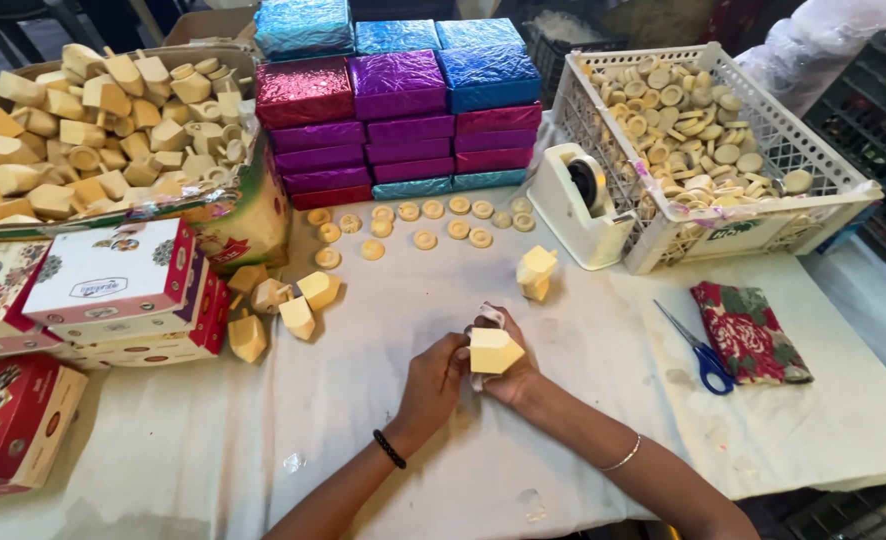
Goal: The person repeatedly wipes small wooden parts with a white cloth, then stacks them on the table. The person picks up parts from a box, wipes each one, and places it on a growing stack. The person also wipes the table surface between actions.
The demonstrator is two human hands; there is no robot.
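My right hand [511, 382] holds a pale yellow faceted block [493, 351] over the white table cloth, with a scrap of white cloth or tape under the fingers. My left hand [433, 385] touches the block's left side with its fingertips. A second pale block [536, 273] stands on the table just beyond my hands. Several more blocks [281, 305] lie to the left, and a row of small round discs [425, 221] lies further back.
A cardboard box of blocks [93, 120] sits at the back left, above printed cartons [113, 285]. Stacked foil-wrapped boxes [393, 110] stand at the back. A white crate of discs [723, 130], a tape dispenser [583, 200], blue scissors [703, 355] and a floral cloth [748, 335] are to the right.
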